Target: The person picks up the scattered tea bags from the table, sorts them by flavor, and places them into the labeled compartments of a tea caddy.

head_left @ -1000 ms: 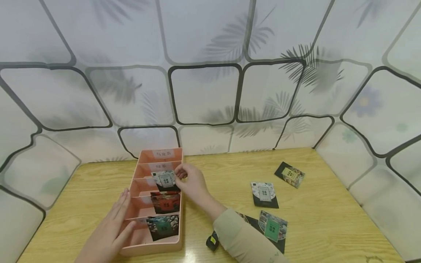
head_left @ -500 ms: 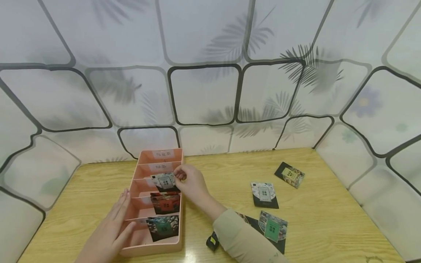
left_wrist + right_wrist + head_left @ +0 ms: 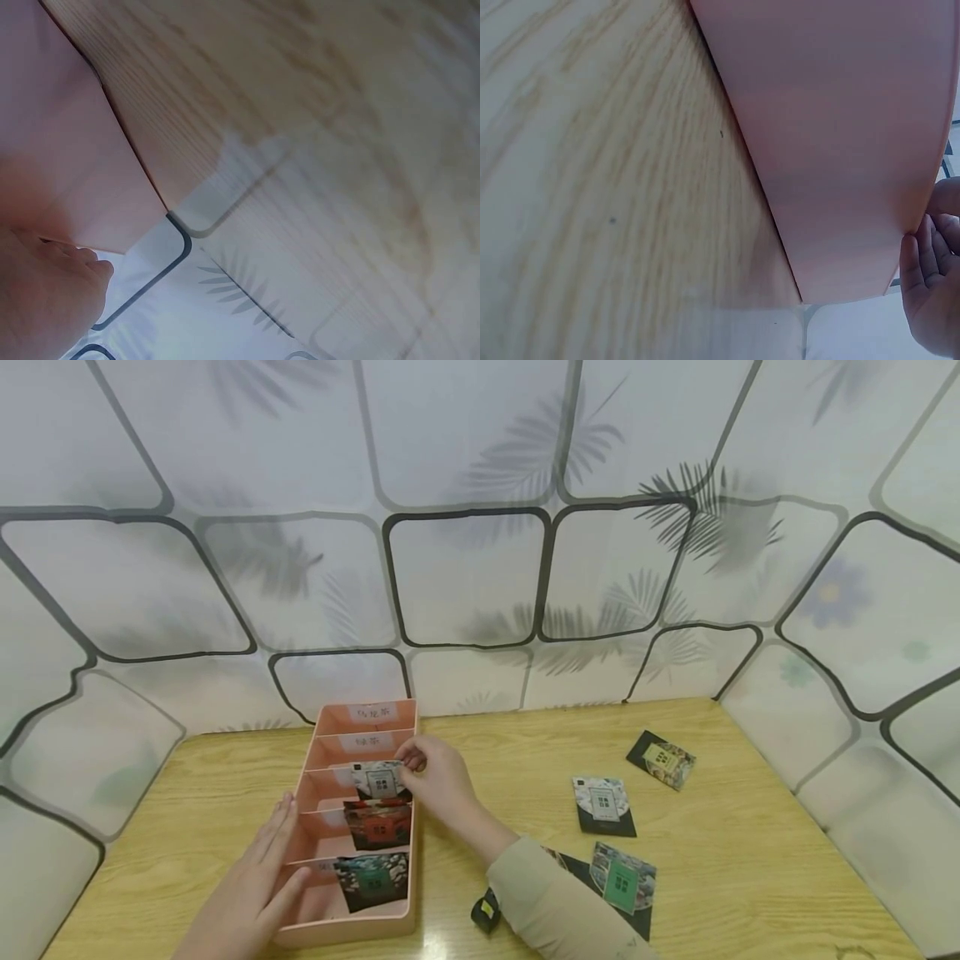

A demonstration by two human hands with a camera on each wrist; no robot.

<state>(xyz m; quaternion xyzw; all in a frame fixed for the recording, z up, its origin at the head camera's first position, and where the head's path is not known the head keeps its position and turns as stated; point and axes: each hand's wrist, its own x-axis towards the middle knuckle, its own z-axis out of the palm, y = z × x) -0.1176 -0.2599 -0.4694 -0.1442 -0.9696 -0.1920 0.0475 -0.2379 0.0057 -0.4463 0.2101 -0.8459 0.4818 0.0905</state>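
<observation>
A pink divided box (image 3: 345, 931) stands on the table, with paper labels inside its compartments. My right hand (image 3: 444, 781) is at its right wall, thumb and fingertips pinching the upper right corner of a white-and-black tea sachet (image 3: 379, 781) in the third compartment from the back. A red-and-black tea sachet (image 3: 378, 825) sits in the compartment in front of it, and a green-and-black one (image 3: 373, 881) in the frontmost. My left hand (image 3: 251, 881) rests against the box's left wall with fingers extended. The right wrist view shows the fingers (image 3: 919, 259) at the wall's rim; the sachet is hidden there.
Right of the box lie a white-and-black sachet (image 3: 603, 805), a yellow-labelled sachet (image 3: 662, 760) and a green-labelled sachet (image 3: 622, 881), which overlaps another partly under the right sleeve. A small black object (image 3: 486, 912) with a yellow mark lies beside the sleeve. A patterned backdrop (image 3: 465, 577) encloses the table.
The pinched white-and-black sachet has sunk slightly lower into its compartment and shifted a little to the right. My left hand holds its place on the box wall.
</observation>
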